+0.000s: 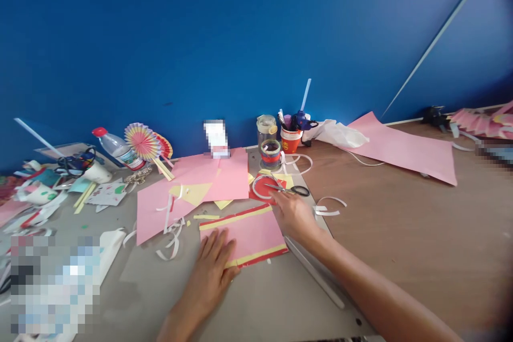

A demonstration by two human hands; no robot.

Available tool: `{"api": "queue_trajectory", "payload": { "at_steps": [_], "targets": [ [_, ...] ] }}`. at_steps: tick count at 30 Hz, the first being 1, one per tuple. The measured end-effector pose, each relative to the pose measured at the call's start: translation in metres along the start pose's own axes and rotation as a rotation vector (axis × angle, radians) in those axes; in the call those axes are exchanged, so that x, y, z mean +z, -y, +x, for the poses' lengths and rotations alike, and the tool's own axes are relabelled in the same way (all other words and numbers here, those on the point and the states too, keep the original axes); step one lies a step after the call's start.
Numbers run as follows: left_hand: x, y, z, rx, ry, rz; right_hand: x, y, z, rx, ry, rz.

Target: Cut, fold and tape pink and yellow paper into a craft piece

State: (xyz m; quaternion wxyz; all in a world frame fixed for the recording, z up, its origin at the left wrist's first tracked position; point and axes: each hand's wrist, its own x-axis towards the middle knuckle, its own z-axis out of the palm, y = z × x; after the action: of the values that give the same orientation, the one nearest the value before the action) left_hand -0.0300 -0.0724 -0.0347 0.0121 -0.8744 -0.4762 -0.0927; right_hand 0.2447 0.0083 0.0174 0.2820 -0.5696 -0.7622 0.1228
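My left hand (214, 264) lies flat, fingers spread, on the lower left of a pink paper rectangle (248, 235) edged with yellow and red strips along two sides. At the sheet's upper right corner is my right hand (296, 216), its fingers stretched toward a pair of scissors (300, 191) with dark handles. The fingertips overlap the scissors' blades in view, and I cannot tell whether they touch. Beneath the scissors lie a white strip ring (256, 186) and a piece of red paper (253, 192). A long white stick-like piece (316, 272) rests under my right forearm.
Larger pink sheets (232, 181) and curled white strips (172, 246) lie behind and left. Toward the blue wall stand a clear bottle (116, 147), a paper fan (142, 141), tape rolls (270, 156) and a red cup (291, 141) of tools. Another pink sheet (404, 149) lies right.
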Motion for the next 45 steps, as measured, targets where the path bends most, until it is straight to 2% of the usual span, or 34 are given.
{"api": "queue_trajectory", "payload": {
  "at_steps": [3, 5, 9, 11, 13, 17, 21, 23, 26, 31, 35, 38, 41, 43, 45],
  "targets": [
    [0.000, 0.001, -0.002, -0.022, 0.032, 0.001, -0.017, 0.002, -0.001, -0.053, -0.074, -0.007],
    [-0.003, -0.001, -0.002, -0.025, 0.038, -0.001, -0.030, 0.006, -0.007, -0.133, -0.042, 0.016],
    [-0.006, -0.004, -0.001, -0.021, 0.057, 0.010, -0.042, 0.016, -0.039, -0.378, 0.253, 0.047],
    [-0.007, -0.004, -0.001, -0.018, 0.060, 0.018, -0.038, 0.017, -0.061, -0.417, 0.352, -0.002],
    [-0.008, -0.004, -0.003, -0.012, 0.062, 0.017, -0.030, 0.013, -0.080, -0.419, 0.385, -0.075],
    [-0.012, -0.002, -0.007, -0.005, 0.085, 0.008, -0.018, -0.009, -0.103, -0.424, 0.304, -0.224],
    [-0.017, -0.001, -0.011, 0.001, 0.113, 0.005, -0.016, -0.035, -0.104, -0.295, 0.201, -0.302],
    [-0.019, -0.001, -0.013, 0.013, 0.122, 0.002, -0.017, -0.047, -0.099, -0.247, 0.163, -0.345],
    [-0.022, -0.002, -0.013, 0.039, 0.136, -0.014, -0.019, -0.059, -0.087, -0.253, 0.116, -0.388],
    [-0.022, -0.011, -0.007, 0.075, 0.168, -0.040, -0.023, -0.068, -0.052, -0.237, 0.074, -0.447],
    [-0.016, -0.019, -0.004, 0.070, 0.157, -0.047, -0.023, -0.053, -0.031, -0.189, 0.011, -0.433],
    [-0.013, -0.022, -0.004, 0.073, 0.142, -0.042, -0.014, -0.024, -0.032, -0.291, 0.012, -0.231],
    [-0.013, -0.023, -0.006, 0.092, 0.147, -0.025, 0.004, 0.006, -0.043, -0.454, 0.205, -0.114],
    [-0.015, -0.024, -0.008, 0.106, 0.154, -0.019, 0.015, 0.017, -0.049, -0.476, 0.363, -0.081],
    [-0.017, -0.025, -0.012, 0.116, 0.145, -0.026, 0.021, 0.020, -0.051, -0.455, 0.458, -0.074]
  ]
}}
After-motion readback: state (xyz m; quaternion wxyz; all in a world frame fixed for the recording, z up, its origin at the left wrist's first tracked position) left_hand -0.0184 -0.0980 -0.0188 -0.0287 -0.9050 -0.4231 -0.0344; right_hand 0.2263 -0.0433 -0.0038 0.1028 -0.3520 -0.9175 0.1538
